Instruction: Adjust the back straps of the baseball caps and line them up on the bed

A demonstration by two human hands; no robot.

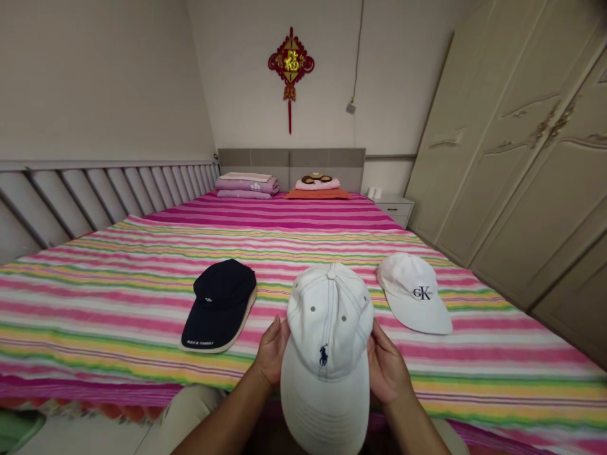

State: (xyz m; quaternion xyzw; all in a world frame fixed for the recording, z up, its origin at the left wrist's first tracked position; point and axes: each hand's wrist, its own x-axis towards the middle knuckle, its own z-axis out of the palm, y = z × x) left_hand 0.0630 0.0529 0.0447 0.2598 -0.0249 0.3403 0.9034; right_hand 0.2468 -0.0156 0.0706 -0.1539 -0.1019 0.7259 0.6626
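Grip: the left hand (pixel 274 351) and right hand (pixel 386 366) cup opposite sides of a white polo-emblem cap (pixel 327 322), spread as wide as its crown; thumbs show, most other fingers are hidden.
Held cap: in front of the person, crown toward the headboard (pixel 256 158), brim pointing back toward the body.
Edges: the bed's near edge passes behind the held cap; a slatted bed rail (pixel 118 165) bounds the left side, and a wardrobe (pixel 502 158) stands to the right.
Moving room: bare cover separates the navy cap (pixel 222 294) from the left hand; the white GK cap (pixel 412 294) lies near the right hand, beyond it.
Caps: three, one held, two lying brim-nearward.
Bedding stacks: two, at the headboard.
Surface: multicoloured striped cover (pixel 308 246), with magenta-striped sheet (pixel 284 212) beyond.
Room: one nightstand (pixel 393 208); one red-and-gold wall hanging (pixel 290 60).
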